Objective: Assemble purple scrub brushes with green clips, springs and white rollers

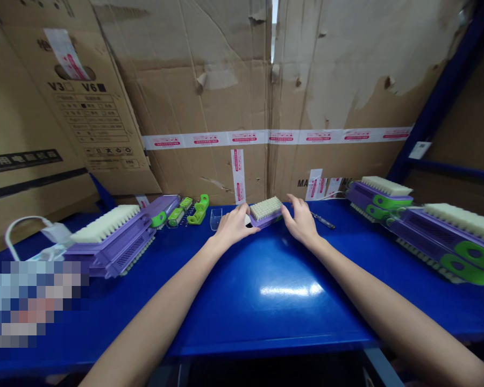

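A small purple plastic piece topped with a cream, bumpy sponge (266,208) lies at the back middle of the blue table. My left hand (234,224) grips its left end, thumb along the near side and fingers behind. At the right end is my right hand (301,221), its fingers apart and the thumb side close against the piece; whether it touches is hard to tell. A small white part (248,220) shows beside my left fingers. Just right of my right hand lies a thin, pen-like tool (324,220).
Stacked purple sponge pieces stand left (108,236) and right (431,242). Green plastic parts (198,209) and a clear box (216,219) sit left of my hands. A white cable (18,223) loops far left. Cardboard (210,107) walls the blue table's (242,301) back.
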`<state>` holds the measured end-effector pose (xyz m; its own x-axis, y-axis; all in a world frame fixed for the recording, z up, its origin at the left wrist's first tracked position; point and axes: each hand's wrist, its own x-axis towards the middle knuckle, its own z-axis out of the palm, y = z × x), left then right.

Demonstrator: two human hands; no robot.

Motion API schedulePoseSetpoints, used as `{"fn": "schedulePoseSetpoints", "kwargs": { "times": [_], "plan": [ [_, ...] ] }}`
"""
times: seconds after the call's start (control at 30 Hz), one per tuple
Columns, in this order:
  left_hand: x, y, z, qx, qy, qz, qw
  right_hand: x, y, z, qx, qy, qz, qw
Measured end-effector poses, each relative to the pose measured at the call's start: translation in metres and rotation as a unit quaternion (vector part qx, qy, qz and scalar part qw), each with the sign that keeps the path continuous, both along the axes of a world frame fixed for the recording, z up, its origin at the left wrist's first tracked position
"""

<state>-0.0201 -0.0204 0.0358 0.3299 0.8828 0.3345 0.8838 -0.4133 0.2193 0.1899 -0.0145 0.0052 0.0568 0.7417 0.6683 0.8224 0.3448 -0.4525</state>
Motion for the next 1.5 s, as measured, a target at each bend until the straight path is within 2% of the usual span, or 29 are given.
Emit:
{"fn": "schedulePoseSetpoints", "kwargs": {
  "times": [0.13, 0.23, 0.33, 0.4, 0.5, 0.57, 0.67, 0.77, 0.87, 0.93, 1.03, 1.17, 1.33, 1.4, 1.5],
  "plan": [
    [-0.004, 0.002, -0.001, 0.057, 0.063, -0.071, 0.994, 0.004, 0.005, -0.001, -0.001, 0.075, 0.022, 0.997],
    [-0.007, 0.003, -0.003, 0.093, 0.110, -0.105, 0.984, 0.005, 0.005, 0.002, -0.057, 0.164, 0.038, 0.984],
    [-0.007, 0.003, -0.004, 0.103, 0.135, -0.106, 0.980, 0.007, 0.004, 0.004, -0.105, 0.180, 0.093, 0.974],
    [-0.008, 0.002, -0.003, 0.102, 0.147, -0.095, 0.979, 0.009, 0.004, 0.005, -0.107, 0.158, 0.126, 0.974],
    [-0.009, 0.002, -0.002, 0.102, 0.162, -0.085, 0.978, 0.010, 0.000, 0.007, -0.048, 0.088, 0.121, 0.988],
    [-0.009, 0.002, -0.002, 0.110, 0.166, -0.091, 0.976, 0.009, -0.004, 0.011, 0.013, 0.000, 0.098, 0.995],
    [-0.008, 0.001, -0.004, 0.141, 0.165, -0.114, 0.970, 0.003, -0.013, 0.017, 0.064, -0.142, 0.088, 0.984],
    [-0.006, 0.000, -0.007, 0.174, 0.165, -0.144, 0.960, -0.006, -0.018, 0.020, 0.046, -0.231, 0.095, 0.967],
    [-0.004, 0.000, -0.008, 0.174, 0.162, -0.157, 0.959, -0.011, -0.018, 0.020, -0.007, -0.255, 0.076, 0.964],
    [-0.005, 0.001, -0.007, 0.170, 0.164, -0.135, 0.962, -0.010, -0.015, 0.020, -0.017, -0.250, 0.061, 0.966],
    [-0.010, 0.003, -0.005, 0.181, 0.160, -0.098, 0.965, -0.004, -0.013, 0.020, 0.008, -0.236, 0.059, 0.970],
    [-0.017, 0.006, -0.002, 0.202, 0.079, -0.075, 0.973, 0.004, -0.010, 0.016, 0.045, -0.208, 0.074, 0.974],
    [-0.013, 0.012, 0.001, 0.235, -0.150, -0.019, 0.960, 0.008, -0.006, 0.011, 0.088, -0.176, 0.095, 0.976],
    [-0.011, 0.015, 0.002, 0.183, -0.250, 0.009, 0.951, 0.007, -0.005, 0.010, 0.101, -0.182, 0.100, 0.973],
    [-0.008, 0.017, 0.002, 0.030, -0.366, 0.032, 0.930, 0.006, -0.006, 0.011, 0.110, -0.198, 0.105, 0.968]
  ]
}}
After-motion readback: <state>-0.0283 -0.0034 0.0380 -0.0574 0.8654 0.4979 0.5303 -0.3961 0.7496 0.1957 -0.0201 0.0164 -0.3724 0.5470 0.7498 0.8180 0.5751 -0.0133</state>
